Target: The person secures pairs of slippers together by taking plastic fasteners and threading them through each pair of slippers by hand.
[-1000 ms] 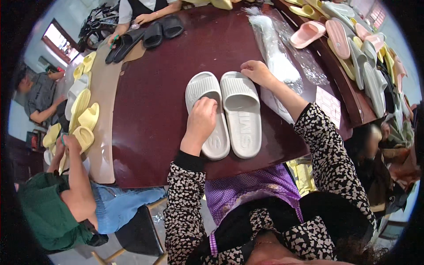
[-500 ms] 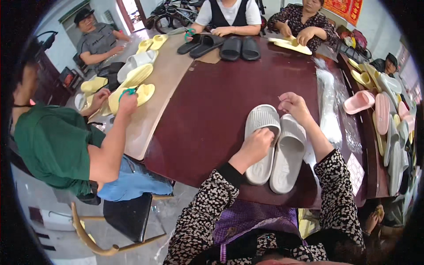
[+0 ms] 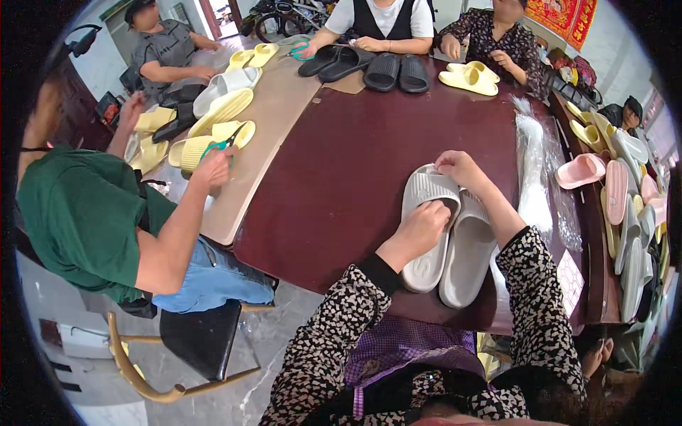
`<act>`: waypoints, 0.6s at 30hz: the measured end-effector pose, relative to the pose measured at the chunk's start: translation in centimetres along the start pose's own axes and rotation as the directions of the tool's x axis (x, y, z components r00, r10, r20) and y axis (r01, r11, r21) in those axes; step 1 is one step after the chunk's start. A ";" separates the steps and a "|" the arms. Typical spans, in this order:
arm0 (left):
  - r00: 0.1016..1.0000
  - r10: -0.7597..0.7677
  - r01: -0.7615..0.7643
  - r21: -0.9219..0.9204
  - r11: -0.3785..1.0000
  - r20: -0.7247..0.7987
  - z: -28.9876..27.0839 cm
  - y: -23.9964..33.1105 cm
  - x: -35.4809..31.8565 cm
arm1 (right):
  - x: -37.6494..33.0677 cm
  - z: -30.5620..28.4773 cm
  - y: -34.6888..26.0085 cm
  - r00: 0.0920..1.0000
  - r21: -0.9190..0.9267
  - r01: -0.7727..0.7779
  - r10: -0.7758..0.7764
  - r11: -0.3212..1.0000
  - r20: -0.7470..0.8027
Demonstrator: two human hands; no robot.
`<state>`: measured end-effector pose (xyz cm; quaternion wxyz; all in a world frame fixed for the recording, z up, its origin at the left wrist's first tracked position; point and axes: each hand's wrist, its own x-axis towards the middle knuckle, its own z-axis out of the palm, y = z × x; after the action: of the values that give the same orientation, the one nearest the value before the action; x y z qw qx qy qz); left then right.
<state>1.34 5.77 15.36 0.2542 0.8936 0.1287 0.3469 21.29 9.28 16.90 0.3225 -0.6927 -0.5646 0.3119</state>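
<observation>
A pair of light grey slide slippers lies on the dark red table before me, soles down, toes pointing away. My left hand (image 3: 426, 226) is closed, its fingers curled into the foot opening of the left grey slipper (image 3: 425, 266) beneath the ribbed strap. At that slipper's toe end, my right hand (image 3: 460, 170) pinches with thumb and fingertips. Whatever either hand grips is too small or hidden to make out. The right grey slipper (image 3: 465, 270) rests close alongside, partly behind my right forearm.
A bundle of thin clear strips (image 3: 530, 170) lies right of the slippers. Farther right, a rack (image 3: 600, 234) carries many slippers. Black slides (image 3: 396, 73) and yellow slippers (image 3: 469, 78) sit at the far edge. At left, a person in green holds scissors (image 3: 219, 146) beside yellow slippers.
My right hand has come down and left onto the left slipper's toe end. My left hand stays at the strap opening. Across the table, a person has set down the yellow slippers.
</observation>
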 end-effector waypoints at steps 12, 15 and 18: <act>1.000 0.008 -0.009 -0.033 0.999 -0.016 -0.2 -0.1 0.0 | -0.4 1.8 -1.3 0.999 0.224 -0.031 0.024 0.974 0.035; 1.000 0.018 -0.018 -0.028 0.999 -0.017 -0.1 -0.2 0.1 | -0.3 1.7 -0.9 1.000 0.222 -0.015 0.009 0.975 0.027; 1.000 0.017 -0.017 -0.027 0.999 -0.008 0.0 -0.2 0.1 | -0.4 1.6 -1.2 0.998 0.206 0.005 -0.019 0.979 0.066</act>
<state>1.38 5.92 15.31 0.2629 0.8898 0.1172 0.3543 19.29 9.22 16.93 0.3749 -0.6412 -0.5443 0.3900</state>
